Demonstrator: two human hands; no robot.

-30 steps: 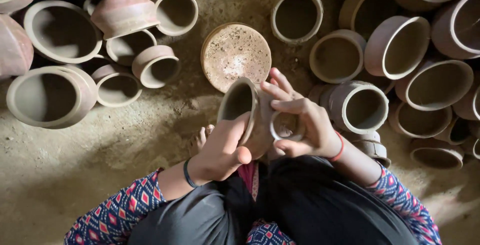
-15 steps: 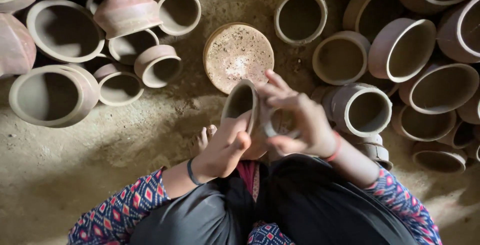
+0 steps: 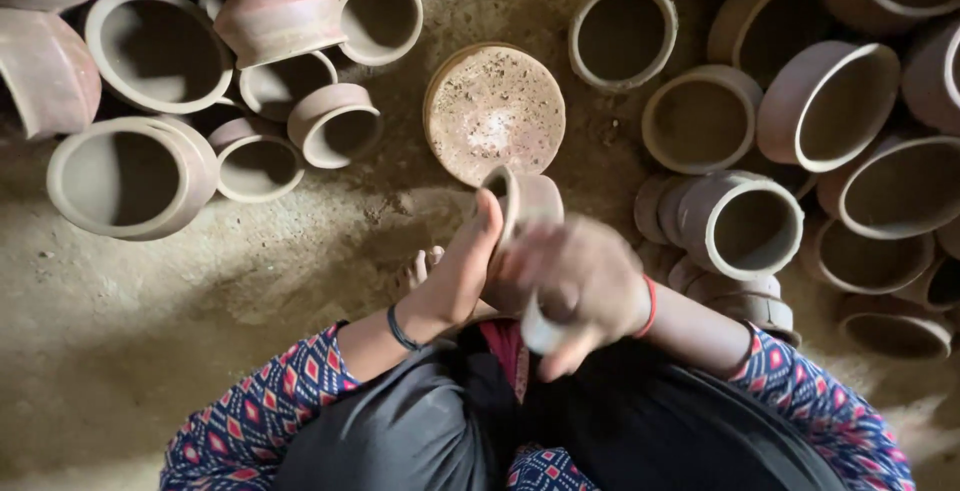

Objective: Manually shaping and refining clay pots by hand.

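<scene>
Centre frame: left hand (image 3: pixel 462 269) grips small clay pot (image 3: pixel 522 203) by its rim, tilted; right hand (image 3: pixel 580 286), blurred, closed round pale ring-shaped tool (image 3: pixel 540 331) beside pot; round clay disc (image 3: pixel 494 113) just above; unfired pots upper left & right.

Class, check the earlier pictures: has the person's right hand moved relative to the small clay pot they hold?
Yes. The right hand has dropped nearer the lap, away from the round disc, beside the small clay pot.

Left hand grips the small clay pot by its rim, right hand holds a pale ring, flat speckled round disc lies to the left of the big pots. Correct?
No: head view shows the flat speckled round disc between both pot groups. Left hand does grip the small clay pot by its rim; right hand holds the pale ring.
</scene>
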